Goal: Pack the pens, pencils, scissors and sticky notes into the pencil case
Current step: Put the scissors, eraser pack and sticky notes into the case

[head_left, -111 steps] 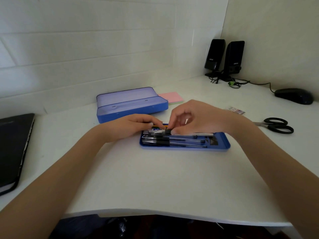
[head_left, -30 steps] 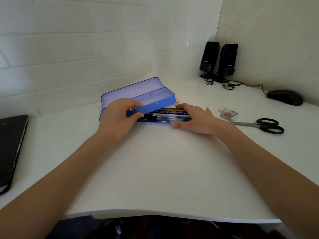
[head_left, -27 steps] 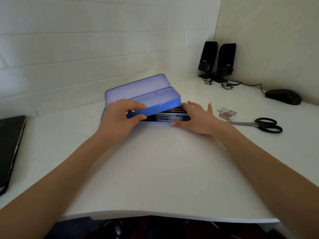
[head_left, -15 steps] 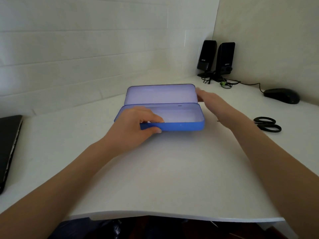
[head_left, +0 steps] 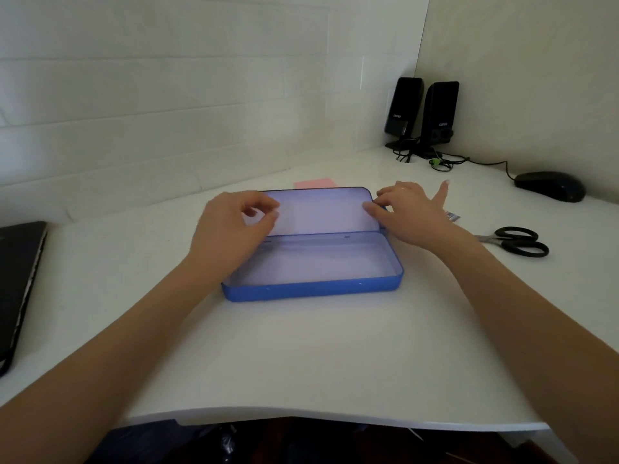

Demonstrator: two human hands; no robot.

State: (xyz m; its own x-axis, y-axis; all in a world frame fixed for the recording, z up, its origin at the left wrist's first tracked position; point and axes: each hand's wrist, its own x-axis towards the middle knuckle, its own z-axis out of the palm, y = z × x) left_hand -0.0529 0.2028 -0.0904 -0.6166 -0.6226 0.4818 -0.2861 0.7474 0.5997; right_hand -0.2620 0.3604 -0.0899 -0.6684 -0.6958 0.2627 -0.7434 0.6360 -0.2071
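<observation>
The blue pencil case (head_left: 313, 289) lies open mid-desk, its base showing nothing inside and its lid (head_left: 321, 212) tilted back. My left hand (head_left: 231, 229) hovers over the lid's left part, fingers curled and holding nothing. My right hand (head_left: 412, 212) has its fingers spread, the tips touching the lid's right end. Pink sticky notes (head_left: 315, 183) peek out behind the lid. Black-handled scissors (head_left: 517, 241) lie to the right. The pens and pencils are out of sight.
A small eraser (head_left: 452, 216) lies just past my right wrist. Two black speakers (head_left: 422, 115) with cables stand in the back corner, a black mouse (head_left: 549, 185) to their right. A dark laptop (head_left: 20, 289) lies at the left edge. The desk's front edge (head_left: 301, 413) is near.
My left hand let go of the case's front left corner and rose to the lid. My right hand came in to the lid's right end. The pen tray from earlier is no longer visible.
</observation>
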